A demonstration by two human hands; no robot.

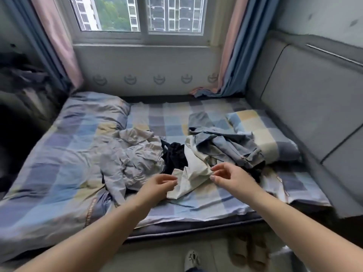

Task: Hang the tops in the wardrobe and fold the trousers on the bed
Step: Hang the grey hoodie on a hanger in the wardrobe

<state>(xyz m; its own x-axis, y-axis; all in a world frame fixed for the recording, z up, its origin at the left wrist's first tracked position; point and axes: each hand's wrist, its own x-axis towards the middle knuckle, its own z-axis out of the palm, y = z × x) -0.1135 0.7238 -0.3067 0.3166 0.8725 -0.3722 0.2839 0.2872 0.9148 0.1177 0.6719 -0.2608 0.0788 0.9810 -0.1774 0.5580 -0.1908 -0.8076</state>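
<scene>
Forearms reach up from the bottom corners of the frame; the left hand (160, 184) pinches the near edge of a cream garment (193, 173) at centre, and the right hand (228, 174), fingers loosely curled, touches its right side. Beyond lie a grey top (131, 158), a black garment (174, 155) and blue trousers (225, 142) on the checked bed (59, 173), a pillow (263, 132) at right

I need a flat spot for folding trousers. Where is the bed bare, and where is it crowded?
Bare checked sheet shows between the duvet and the pillow, behind the clothes. A smaller patch lies at the near edge, between both hands. The middle is crowded: grey garment, black one, cream one, blue denim.
</scene>
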